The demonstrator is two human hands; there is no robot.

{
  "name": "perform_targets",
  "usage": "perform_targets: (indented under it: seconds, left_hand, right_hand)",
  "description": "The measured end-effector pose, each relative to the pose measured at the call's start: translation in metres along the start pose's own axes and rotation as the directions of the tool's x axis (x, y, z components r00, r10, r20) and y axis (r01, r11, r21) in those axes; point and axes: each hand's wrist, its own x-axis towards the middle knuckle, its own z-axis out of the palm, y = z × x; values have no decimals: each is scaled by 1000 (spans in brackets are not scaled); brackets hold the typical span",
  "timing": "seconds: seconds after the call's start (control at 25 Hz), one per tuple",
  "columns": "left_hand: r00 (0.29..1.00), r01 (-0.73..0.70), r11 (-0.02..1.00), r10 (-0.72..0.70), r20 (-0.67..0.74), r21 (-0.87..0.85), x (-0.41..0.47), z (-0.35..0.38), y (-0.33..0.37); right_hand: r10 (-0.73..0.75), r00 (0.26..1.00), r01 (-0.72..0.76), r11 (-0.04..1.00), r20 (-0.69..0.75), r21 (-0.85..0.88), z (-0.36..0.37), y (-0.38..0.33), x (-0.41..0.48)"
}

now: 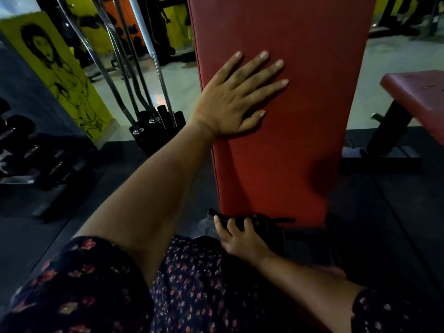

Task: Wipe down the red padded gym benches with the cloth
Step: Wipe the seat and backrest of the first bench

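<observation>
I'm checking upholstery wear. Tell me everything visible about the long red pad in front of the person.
The red bench pad is a long slab covered in what looks like smooth vinyl, with a seam along its left edge and no tears showing. It runs away from the person. The left hand rests flat on it, fingers spread. At its near end the right hand curls over a dark object, cloth or frame unclear.
</observation>
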Motion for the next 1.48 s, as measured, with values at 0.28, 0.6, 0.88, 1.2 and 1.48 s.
perform_targets:
  seconds: [0.28, 0.6, 0.88, 1.2, 1.48]
  left_hand:
    - [999, -4, 1000, 4, 43, 0, -4, -1, -2]
    - [1000, 17, 1000, -17, -18, 21, -4, 3, -2]
    - [1000, -8, 999, 8, -10, 41, -3, 2, -2]
    - [1000, 10, 1000, -9, -29, 13, -3, 2, -1]
    - [995, 79, 991, -85, -57, -106, -12, 8, 62]
  right_hand:
    - [-110, 903, -18, 957, -415, -291, 40, 33, -71]
    - [-38, 905, -41, 984, -424, -175, 30, 40, -82]
    - [-35, 962, 3, 993, -271, -116, 29, 18, -57]
    - [-44, 933, -31, 979, -357, -202, 29, 93, -147]
    - [18, 944, -56, 993, -328, -108, 31, 74, -137]
